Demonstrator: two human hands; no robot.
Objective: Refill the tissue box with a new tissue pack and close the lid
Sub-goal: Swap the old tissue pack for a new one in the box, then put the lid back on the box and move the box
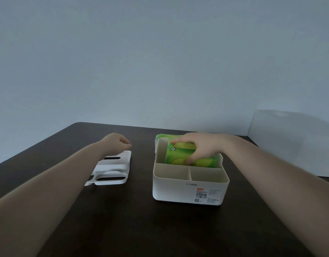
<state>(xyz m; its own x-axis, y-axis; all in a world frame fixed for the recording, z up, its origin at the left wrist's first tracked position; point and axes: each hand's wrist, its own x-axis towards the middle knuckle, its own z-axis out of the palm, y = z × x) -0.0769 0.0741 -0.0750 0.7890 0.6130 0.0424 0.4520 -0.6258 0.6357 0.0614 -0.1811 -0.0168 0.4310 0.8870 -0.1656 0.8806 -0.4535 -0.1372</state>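
Note:
A white tissue box (189, 190) stands open on the dark table, right of centre, with two small compartments along its near side. A green tissue pack (180, 154) sits tilted in the box's large rear compartment, its far end sticking up over the rim. My right hand (200, 145) grips the pack from above. The white lid (113, 169), with long slots in it, lies flat on the table left of the box. My left hand (116, 142) hovers over the lid's far edge with fingers curled, holding nothing.
The dark brown table (137, 219) ends at a pale wall behind. A white panel (293, 143) stands at the far right edge of the table.

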